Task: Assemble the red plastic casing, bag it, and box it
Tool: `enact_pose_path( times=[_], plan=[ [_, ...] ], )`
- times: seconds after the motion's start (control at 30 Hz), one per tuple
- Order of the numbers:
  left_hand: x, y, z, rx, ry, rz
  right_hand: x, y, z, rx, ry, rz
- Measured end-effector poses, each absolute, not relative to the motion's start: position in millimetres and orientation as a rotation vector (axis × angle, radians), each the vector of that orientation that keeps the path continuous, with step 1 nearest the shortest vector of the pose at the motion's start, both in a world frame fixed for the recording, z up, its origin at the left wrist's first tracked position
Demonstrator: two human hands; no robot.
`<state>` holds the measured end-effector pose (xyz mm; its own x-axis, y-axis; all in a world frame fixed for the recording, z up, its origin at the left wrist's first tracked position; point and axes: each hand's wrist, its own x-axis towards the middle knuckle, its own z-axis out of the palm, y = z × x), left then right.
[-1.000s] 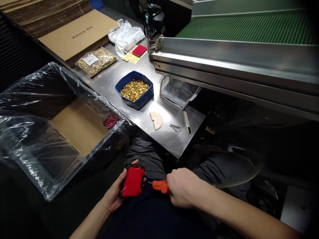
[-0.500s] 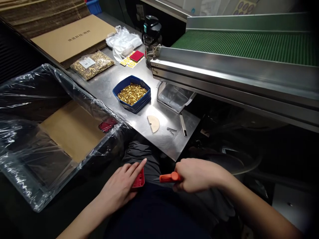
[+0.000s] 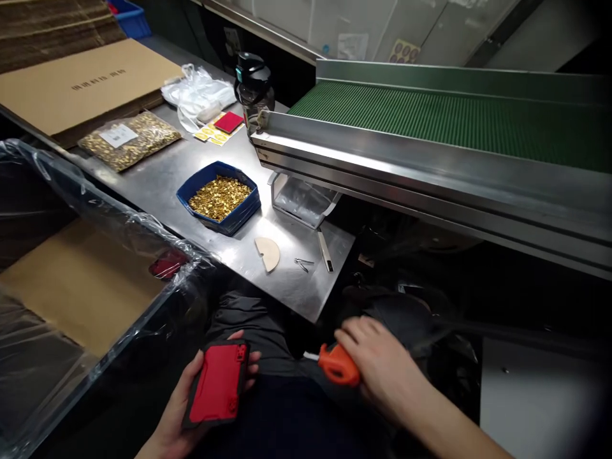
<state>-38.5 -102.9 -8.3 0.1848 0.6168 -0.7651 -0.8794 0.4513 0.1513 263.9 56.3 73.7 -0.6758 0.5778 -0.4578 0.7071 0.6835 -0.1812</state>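
Note:
In my left hand lies a flat red case with a black border, its red face turned up. Two small raised details show along the case's right side. Fingers wrap it from below and at the edges. My right hand grips an orange-handled tool whose short pale tip points left towards the case, apart from it. Whether that tip is a blade I cannot tell. Both hands are above my lap. Beyond them, a half-round wooden piece, a small nail clipper and a slim white-handled item lie on the metal table.
A blue tray of small brass-coloured pieces stands on the metal table. A bag of similar pieces lies behind it. A green conveyor belt runs along the right. At left is a plastic-lined bin with another red item.
My left hand has turned from palm down to palm up, bringing the case's red face into view. The orange tool has tilted and shows its wider side. The camera view has shifted.

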Motion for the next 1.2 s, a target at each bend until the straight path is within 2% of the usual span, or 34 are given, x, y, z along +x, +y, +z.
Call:
enact_pose_path(
  times=[0.07,0.13,0.37,0.53,0.7,0.9,1.1,1.2],
  plan=[
    [-32,-98,-10,-0.369,0.832,1.090,291,77,46,1.179,2.570,-0.171],
    [-27,-93,-10,-0.349,0.809,1.067,312,108,16,1.311,2.523,-0.061],
    [-15,-93,-11,-0.360,0.865,1.042,333,189,-73,1.490,2.469,-0.071],
    [-8,-103,-5,-0.391,0.941,1.090,334,192,-103,1.794,2.430,-0.125],
    [-3,-91,2,-0.300,1.086,1.089,338,181,-98,2.085,2.376,-0.336],
    [22,-35,-1,0.014,1.160,1.108,332,124,-53,2.443,2.254,-0.657],
    [54,16,-26,0.269,1.360,1.227,228,29,-16,1.856,2.438,-1.513],
    [47,25,-37,0.386,1.483,1.215,181,26,-5,1.915,2.274,-1.646]
  ],
)
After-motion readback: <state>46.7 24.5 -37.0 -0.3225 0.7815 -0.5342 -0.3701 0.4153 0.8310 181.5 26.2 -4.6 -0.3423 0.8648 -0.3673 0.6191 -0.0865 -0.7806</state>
